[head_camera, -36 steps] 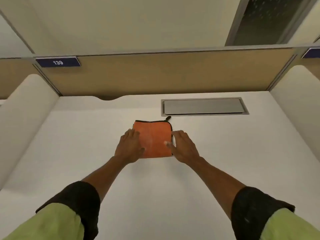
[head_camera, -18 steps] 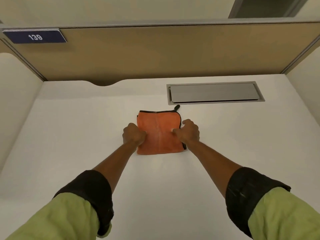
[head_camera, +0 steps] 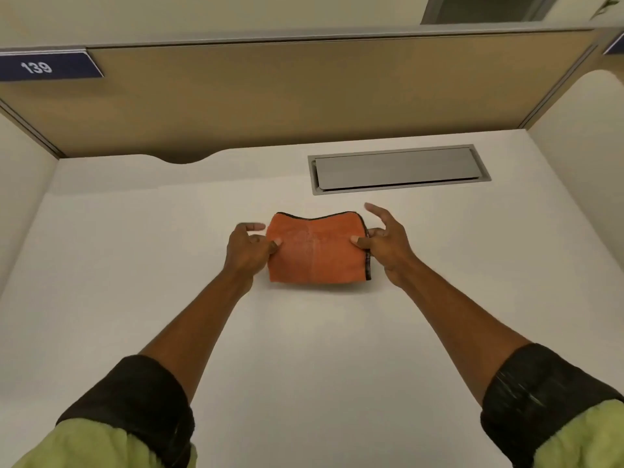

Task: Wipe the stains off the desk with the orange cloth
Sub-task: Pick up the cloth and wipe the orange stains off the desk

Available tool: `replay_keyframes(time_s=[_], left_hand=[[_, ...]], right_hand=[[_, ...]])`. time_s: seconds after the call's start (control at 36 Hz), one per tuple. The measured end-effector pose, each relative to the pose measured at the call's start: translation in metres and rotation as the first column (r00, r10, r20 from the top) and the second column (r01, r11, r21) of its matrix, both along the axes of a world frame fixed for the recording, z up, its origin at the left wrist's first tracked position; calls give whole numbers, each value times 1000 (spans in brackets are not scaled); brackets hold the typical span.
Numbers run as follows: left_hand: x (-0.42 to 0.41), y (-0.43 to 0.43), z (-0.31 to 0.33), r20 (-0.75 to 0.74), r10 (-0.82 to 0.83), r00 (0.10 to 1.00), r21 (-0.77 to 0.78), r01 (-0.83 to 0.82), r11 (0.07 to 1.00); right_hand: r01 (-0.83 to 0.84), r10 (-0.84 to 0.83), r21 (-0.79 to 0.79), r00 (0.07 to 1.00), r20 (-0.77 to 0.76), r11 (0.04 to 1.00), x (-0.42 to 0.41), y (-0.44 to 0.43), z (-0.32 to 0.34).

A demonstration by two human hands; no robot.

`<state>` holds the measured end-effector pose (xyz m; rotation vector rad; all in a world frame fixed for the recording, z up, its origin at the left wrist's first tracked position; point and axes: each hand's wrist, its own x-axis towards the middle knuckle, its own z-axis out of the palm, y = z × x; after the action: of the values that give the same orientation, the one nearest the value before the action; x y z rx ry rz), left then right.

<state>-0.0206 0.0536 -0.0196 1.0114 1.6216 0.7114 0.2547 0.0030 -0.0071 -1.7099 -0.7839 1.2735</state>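
Observation:
A folded orange cloth point(head_camera: 317, 249) with a dark hem sits in the middle of the white desk point(head_camera: 304, 349). My left hand point(head_camera: 246, 253) pinches its left edge between thumb and fingers. On the other side, my right hand point(head_camera: 385, 246) pinches the right edge, its other fingers spread above the cloth's far corner. The cloth's far edge sags slightly in the middle and looks raised off the desk. No stain is visible on the desk surface.
A grey metal cable hatch point(head_camera: 398, 170) is set in the desk behind the cloth. A tan partition point(head_camera: 304, 92) with a blue "139" label point(head_camera: 44, 65) closes the back. White side walls point(head_camera: 20, 184) stand on the left and right.
Both hands went from resting flat on the cloth to pinching its left and right edges, and the cloth's far edge has lifted. The camera has also moved closer.

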Motion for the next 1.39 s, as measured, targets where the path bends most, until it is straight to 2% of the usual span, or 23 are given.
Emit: replay_keyframes(time_s=[0.14, 0.28, 0.39, 0.47, 0.56, 0.69, 0.89, 1.08, 1.25, 1.33, 1.39], left_hand=[[18, -20, 15, 27, -241, 970, 171, 233, 957], [44, -42, 21, -183, -451, 874, 258, 485, 835], [75, -61, 24, -400, -506, 764, 263, 625, 735], [100, -76, 23, -468, -526, 710, 316, 690, 651], [125, -90, 24, -524, -526, 669, 321, 728, 606], [171, -115, 26, -464, -645, 607, 317, 794, 518], [244, -157, 33, -325, -779, 536, 203, 844, 496], [323, -202, 21, -397, -817, 418, 177, 908, 379], [376, -231, 3, -429, -821, 378, 149, 925, 348], [392, -240, -4, -395, -823, 409, 164, 913, 375], [397, -244, -8, -360, -832, 423, 161, 906, 391]], right_hand=[[-95, 87, 86, 992, 89, 992, 29, -47, 19], [-118, 104, 30, 949, 297, 993, 56, -97, 26], [-86, 78, -9, 863, 499, 996, 74, -139, 27], [-80, 69, -8, 803, 592, 997, 88, -175, 27], [-16, 10, 3, 768, 641, 1000, 103, -210, 26], [113, -128, 63, 771, 624, 992, 131, -270, 19], [220, -233, 84, 842, 487, 972, 166, -346, 5], [371, -369, 89, 810, 455, 924, 189, -406, -15], [384, -345, 50, 755, 558, 922, 198, -440, -35], [413, -345, 26, 723, 598, 910, 202, -451, -41], [433, -329, 19, 655, 680, 901, 203, -456, -44]])
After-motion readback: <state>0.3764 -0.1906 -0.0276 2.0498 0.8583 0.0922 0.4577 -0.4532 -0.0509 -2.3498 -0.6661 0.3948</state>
